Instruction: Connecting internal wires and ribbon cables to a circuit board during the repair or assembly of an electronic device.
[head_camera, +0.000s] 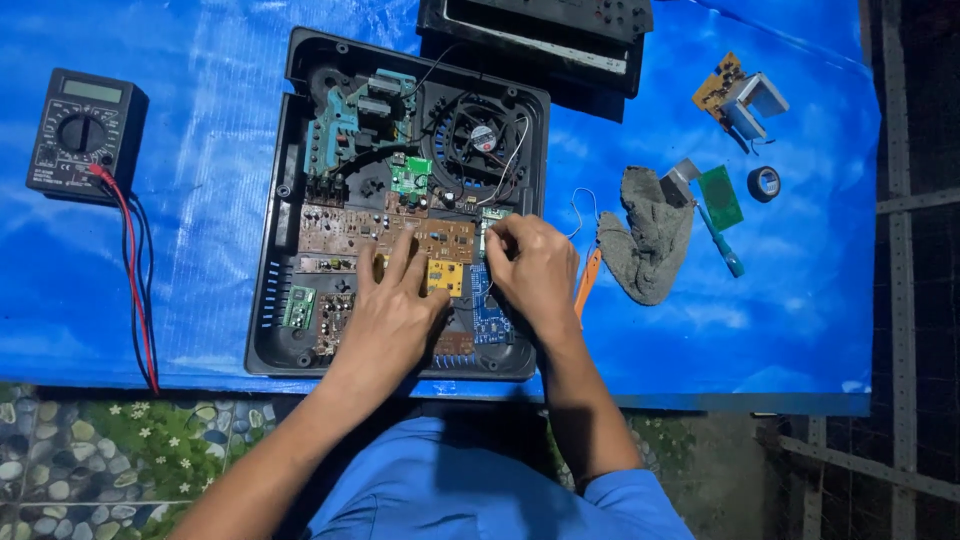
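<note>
Blue sleeves at the bottom edge, and from there our two forearms run up onto the opened black appliance housing (270, 300) lying flat on the blue tarp (200, 250). Nearest to us, our left hand (395, 305) lies palm-down with its fingers spread and released, the tips pressing on the brown circuit board (440, 238) and on the small yellow board (446, 275) just beside it; it grips nothing, only steadies. Just to the right, our right hand (535, 265) is curled, thumb and forefinger pinched together at the board's right end, where thin white wires (510, 160) come down from the fan. We cannot tell what sits between those fingertips; the knuckles hide it. The blue board (488, 310) peeks out between the two wrists.

So the relation that matters: the brown board's long axis runs left to right across the housing, the left hand holds it from the near side, and the right hand is the one at the wiring end, touching it.

Further up, the round cooling fan (482, 135) and a small green board (410, 175). Off to the right on the tarp, an orange pry tool (587, 280) just beside our right wrist, then a grey rag (645, 235). Far left, well apart, a black multimeter (82, 135) with red and black leads (135, 280) trailing toward us. At the far edge, the housing's lid (540, 45).
</note>
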